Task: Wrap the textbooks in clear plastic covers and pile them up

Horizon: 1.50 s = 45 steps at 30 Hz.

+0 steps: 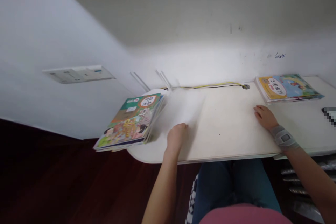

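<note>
My left hand (177, 137) is closed over the left part of the white desk (223, 140). It grips a thin white sheet (181, 103), smeared by motion, so whether this is paper or cloth does not show. To the left of that hand lies a stack of books (131, 120), its top cover green and colourful, jutting past the desk's rounded corner. My right hand (265, 117), with a grey band on the wrist, rests on the desk with loosely bent fingers and nothing visible in them. Just beyond it is a second book stack (290, 87) with a yellow and blue cover.
White antennas (162, 79) stand at the back left against the wall. A yellow cable (210, 85) runs along the back edge into a round cable hole (246, 86). A socket panel (78, 74) is on the left wall. At the right edge lies a dark-edged, pixelated object (329, 114).
</note>
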{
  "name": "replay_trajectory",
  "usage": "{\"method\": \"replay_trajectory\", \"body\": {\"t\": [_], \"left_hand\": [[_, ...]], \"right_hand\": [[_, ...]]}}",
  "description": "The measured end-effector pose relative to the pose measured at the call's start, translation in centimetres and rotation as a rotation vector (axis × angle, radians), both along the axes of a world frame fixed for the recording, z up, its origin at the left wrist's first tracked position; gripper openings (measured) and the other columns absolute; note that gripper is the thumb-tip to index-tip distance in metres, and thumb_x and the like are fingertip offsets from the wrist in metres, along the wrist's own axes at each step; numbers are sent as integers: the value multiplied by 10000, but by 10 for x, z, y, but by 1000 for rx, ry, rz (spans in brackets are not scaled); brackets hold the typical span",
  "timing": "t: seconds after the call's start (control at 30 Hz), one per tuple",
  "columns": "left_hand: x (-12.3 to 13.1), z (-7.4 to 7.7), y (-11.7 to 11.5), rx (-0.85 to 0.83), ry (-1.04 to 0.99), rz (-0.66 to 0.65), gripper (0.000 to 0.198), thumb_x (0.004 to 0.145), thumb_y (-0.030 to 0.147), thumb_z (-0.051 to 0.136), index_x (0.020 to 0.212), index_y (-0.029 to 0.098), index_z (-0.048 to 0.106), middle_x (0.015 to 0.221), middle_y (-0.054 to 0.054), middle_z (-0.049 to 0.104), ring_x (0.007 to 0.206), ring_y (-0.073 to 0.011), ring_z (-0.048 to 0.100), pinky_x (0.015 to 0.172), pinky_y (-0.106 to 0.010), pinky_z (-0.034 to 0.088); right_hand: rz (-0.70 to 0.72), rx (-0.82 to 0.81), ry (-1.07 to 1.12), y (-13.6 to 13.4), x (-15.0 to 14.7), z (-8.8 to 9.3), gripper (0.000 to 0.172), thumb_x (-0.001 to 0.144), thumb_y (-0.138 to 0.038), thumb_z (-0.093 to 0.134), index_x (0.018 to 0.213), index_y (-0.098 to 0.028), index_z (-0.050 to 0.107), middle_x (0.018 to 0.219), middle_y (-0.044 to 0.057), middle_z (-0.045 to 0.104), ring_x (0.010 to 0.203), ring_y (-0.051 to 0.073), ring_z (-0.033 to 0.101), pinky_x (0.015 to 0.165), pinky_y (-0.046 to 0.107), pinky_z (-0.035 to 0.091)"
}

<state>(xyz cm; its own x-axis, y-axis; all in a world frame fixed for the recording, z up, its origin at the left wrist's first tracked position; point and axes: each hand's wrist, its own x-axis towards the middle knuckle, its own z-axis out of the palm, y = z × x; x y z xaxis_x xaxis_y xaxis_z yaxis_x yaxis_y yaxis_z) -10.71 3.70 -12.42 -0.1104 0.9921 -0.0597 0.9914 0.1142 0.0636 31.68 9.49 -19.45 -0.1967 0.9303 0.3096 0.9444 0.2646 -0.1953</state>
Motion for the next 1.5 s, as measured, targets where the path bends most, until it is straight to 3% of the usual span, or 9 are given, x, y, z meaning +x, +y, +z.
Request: {"method": "replay_trajectory", "body": {"t": [0.17, 0.27, 0.43, 0.53, 0.63, 0.8, 1.0, 1.2, 1.5], "left_hand": [[9, 19, 9, 122, -98, 32, 289, 888, 235, 348, 842, 178, 627, 810, -152, 686, 822, -285, 662, 703, -344, 437], [44, 32, 9, 213, -372, 34, 206, 891, 246, 385, 917, 185, 580, 657, -65, 637, 668, -228, 642, 649, -305, 424], [120, 66, -15, 231, -1028, -171, 188, 927, 344, 382, 881, 210, 505, 492, 65, 495, 388, -113, 461, 501, -236, 386], [129, 90, -38, 228, -1361, -317, 238, 914, 434, 423, 866, 215, 504, 467, 97, 433, 344, -80, 382, 406, -194, 320], [103, 97, -47, 375, -1469, -279, 234, 893, 439, 478, 855, 212, 515, 457, 101, 423, 340, -63, 346, 370, -174, 257], [47, 52, -33, 489, -1226, 53, 192, 881, 386, 481, 828, 206, 521, 443, 101, 394, 351, -70, 333, 394, -178, 256], [36, -7, -32, 213, -495, 182, 267, 919, 320, 395, 996, 198, 619, 696, -51, 659, 668, -196, 620, 618, -269, 405], [44, -17, -38, 2, -190, 208, 393, 954, 332, 290, 1219, 223, 560, 908, -154, 711, 841, -314, 668, 693, -366, 444], [48, -9, -40, 8, -145, 195, 407, 955, 340, 317, 1290, 199, 500, 900, -155, 712, 867, -310, 676, 710, -377, 470]], "right_hand": [[11, 7, 127, -15, -22, 21, 411, 883, -280, 354, 1134, -118, 637, 1187, 190, 618, 1133, 288, 551, 997, 464, 420], [139, 19, 320, -52, -80, 30, 495, 886, -373, 415, 1312, -133, 496, 1268, 176, 577, 1210, 282, 509, 1054, 480, 377], [164, 76, 736, -111, -178, 28, 939, 788, -464, 622, 1499, -185, 78, 1478, 187, 329, 1343, 283, 372, 1062, 489, 383], [14, 312, 869, -110, -168, 35, 703, 854, -378, 568, 1451, -196, 245, 1384, 173, 435, 1259, 267, 468, 1028, 493, 411], [-90, 572, 694, -101, -115, 55, 442, 904, -279, 493, 1337, -208, 449, 1281, 140, 535, 1222, 255, 498, 1027, 514, 397], [-147, 760, 220, -117, -37, 69, 338, 884, -167, 501, 1193, -261, 599, 1244, 90, 600, 1246, 263, 501, 1061, 535, 338], [35, 373, -99, -140, -16, 24, 418, 886, -125, 454, 1253, -278, 583, 1305, 70, 597, 1293, 245, 464, 1104, 508, 278], [147, 128, -149, -140, -8, 6, 324, 929, -334, 463, 1181, -222, 634, 1288, 100, 607, 1219, 255, 532, 1016, 476, 388], [141, 141, -93, -141, -9, 9, 302, 919, -374, 484, 1114, -228, 664, 1260, 107, 619, 1198, 257, 544, 993, 472, 407]]}}
